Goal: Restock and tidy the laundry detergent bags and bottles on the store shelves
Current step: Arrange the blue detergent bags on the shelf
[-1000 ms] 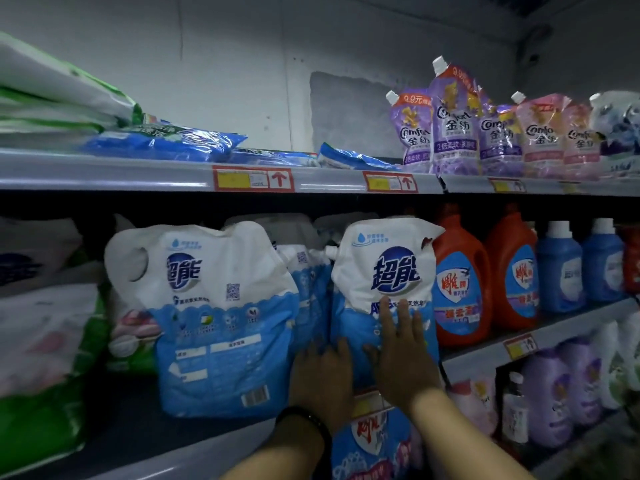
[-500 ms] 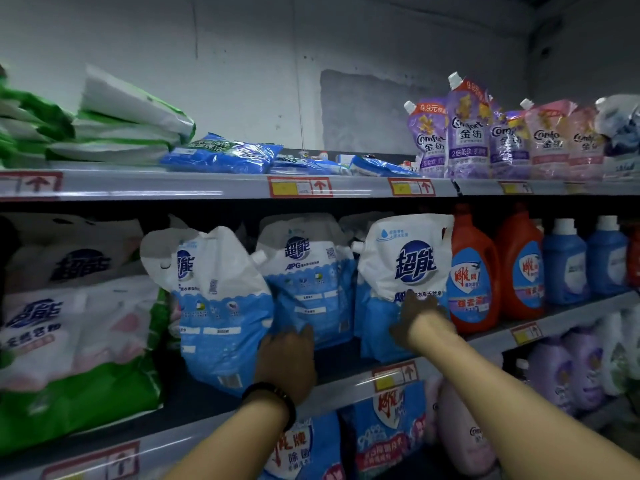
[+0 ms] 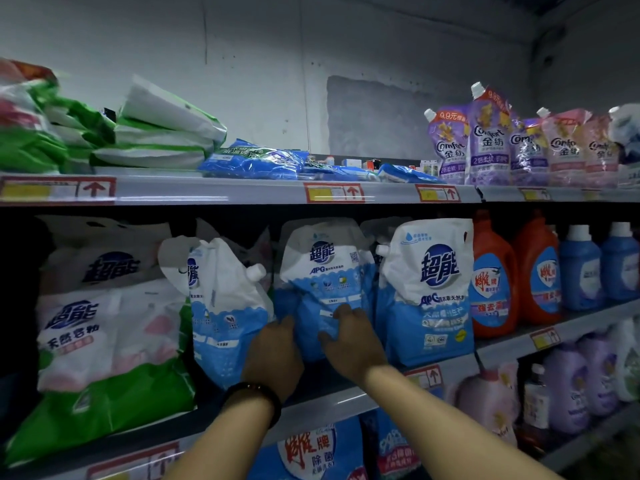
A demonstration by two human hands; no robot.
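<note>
Three blue-and-white detergent bags stand on the middle shelf (image 3: 346,400). The middle bag (image 3: 325,271) sits further back, facing front. My left hand (image 3: 273,355), with a black wristband, grips its lower left side. My right hand (image 3: 349,341) pinches its lower front with curled fingers. The left bag (image 3: 221,306) is turned sideways with its spout cap pointing right, close to my left hand. The right bag (image 3: 429,292) stands upright at the shelf's front, next to orange bottles (image 3: 491,282).
Large white-and-green bags (image 3: 104,341) fill the shelf's left end. Blue bottles (image 3: 581,268) stand far right. The top shelf (image 3: 242,192) holds flat green and blue packs and purple and pink pouches (image 3: 488,140). Lower shelves carry blue bags and lilac bottles (image 3: 568,386).
My right hand left the right bag and moved left onto the middle bag. My left hand shifted right from the sideways bag to the middle bag. The view panned left.
</note>
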